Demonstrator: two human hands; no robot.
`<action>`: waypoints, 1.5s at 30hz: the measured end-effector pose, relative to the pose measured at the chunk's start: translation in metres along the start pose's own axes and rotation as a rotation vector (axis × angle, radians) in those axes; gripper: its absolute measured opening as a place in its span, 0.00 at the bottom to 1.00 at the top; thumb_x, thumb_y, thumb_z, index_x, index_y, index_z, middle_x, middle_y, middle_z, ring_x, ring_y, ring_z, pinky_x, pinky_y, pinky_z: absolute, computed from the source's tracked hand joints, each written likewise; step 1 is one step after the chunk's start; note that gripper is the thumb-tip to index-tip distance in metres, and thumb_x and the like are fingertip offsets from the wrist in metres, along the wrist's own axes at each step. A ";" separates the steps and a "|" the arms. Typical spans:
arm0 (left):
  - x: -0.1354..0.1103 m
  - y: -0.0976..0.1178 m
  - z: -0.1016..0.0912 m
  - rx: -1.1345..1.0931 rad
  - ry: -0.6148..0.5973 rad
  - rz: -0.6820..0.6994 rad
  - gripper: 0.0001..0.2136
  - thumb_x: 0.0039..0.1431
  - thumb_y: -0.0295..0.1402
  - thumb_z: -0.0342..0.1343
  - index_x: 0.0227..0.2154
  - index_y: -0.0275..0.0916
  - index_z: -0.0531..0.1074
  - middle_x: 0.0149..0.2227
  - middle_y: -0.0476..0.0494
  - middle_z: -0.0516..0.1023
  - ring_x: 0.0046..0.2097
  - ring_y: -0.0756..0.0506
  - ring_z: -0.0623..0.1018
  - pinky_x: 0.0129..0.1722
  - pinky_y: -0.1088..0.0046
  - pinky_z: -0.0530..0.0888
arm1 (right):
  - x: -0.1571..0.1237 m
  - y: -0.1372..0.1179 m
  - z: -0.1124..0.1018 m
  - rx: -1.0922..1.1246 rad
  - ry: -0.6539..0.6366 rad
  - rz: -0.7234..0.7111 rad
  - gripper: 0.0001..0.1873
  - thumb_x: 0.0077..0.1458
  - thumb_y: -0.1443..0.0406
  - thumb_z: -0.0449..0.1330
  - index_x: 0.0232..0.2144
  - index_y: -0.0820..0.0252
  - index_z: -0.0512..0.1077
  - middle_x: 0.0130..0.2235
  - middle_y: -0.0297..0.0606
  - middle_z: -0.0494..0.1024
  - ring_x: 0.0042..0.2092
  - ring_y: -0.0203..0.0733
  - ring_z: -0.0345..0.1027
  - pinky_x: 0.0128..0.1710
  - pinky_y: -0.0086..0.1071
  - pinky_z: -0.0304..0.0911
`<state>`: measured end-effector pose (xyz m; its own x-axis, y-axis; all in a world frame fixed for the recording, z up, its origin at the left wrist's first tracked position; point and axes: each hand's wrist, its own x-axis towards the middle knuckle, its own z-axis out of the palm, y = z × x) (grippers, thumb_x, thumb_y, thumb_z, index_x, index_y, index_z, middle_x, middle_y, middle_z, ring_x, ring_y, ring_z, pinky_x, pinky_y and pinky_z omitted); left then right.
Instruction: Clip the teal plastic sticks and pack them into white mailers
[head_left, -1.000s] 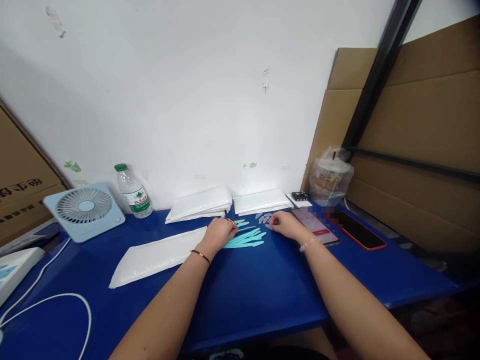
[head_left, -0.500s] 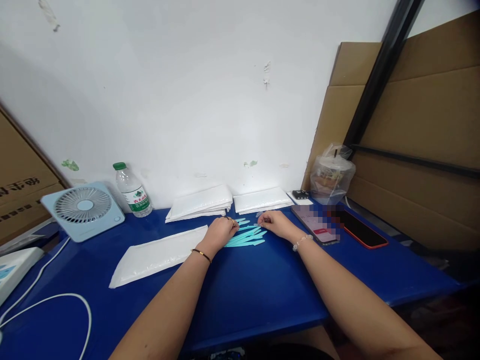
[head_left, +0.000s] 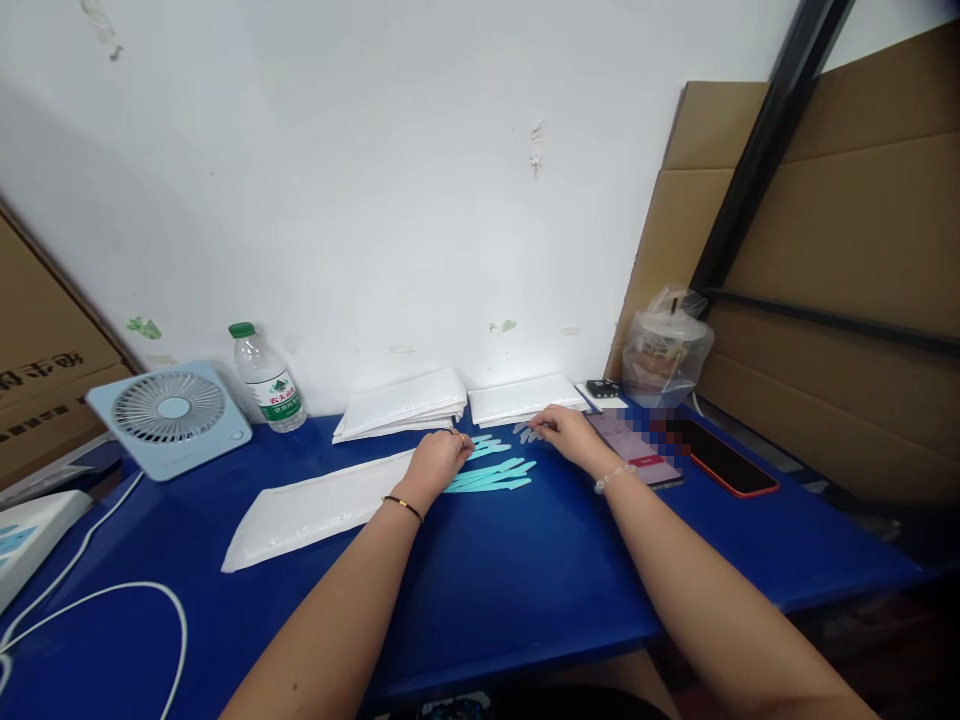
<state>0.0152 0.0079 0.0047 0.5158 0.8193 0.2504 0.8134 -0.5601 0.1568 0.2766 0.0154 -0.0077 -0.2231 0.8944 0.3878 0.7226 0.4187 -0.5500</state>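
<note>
Several teal strips (head_left: pixel 491 476) lie partly under left hand (head_left: pixel 439 460), right hand (head_left: pixel 566 432) touches blurry bits (head_left: pixel 526 433) (grips: cannot tell).

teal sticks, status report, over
Left hand on left ends of teal sticks. Right hand at small clear pieces. Phone beside right wrist.

Glossy blue table (head_left: pixel 525 590), matt turquoise plastic sticks (head_left: pixel 491 476), smooth white padded paper envelope (head_left: pixel 322 508), clear plastic bottle (head_left: pixel 268 379).

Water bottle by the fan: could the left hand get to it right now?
Probably yes. The left hand rests on the teal sticks, and only a flat white envelope and the blue table lie between it and the water bottle; nothing tall stands in the way.
</note>
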 end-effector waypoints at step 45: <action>-0.002 0.010 0.003 -0.078 0.073 -0.113 0.20 0.58 0.40 0.52 0.52 0.42 0.68 0.49 0.40 0.71 0.52 0.40 0.67 0.49 0.67 0.66 | -0.003 -0.009 -0.017 -0.135 0.032 -0.011 0.10 0.52 0.70 0.57 0.34 0.56 0.77 0.37 0.38 0.79 0.41 0.43 0.69 0.42 0.33 0.62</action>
<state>0.0233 0.0006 0.0024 0.3988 0.8683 0.2949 0.8406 -0.4747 0.2609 0.2817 0.0063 0.0085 -0.2125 0.8834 0.4177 0.8019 0.4020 -0.4420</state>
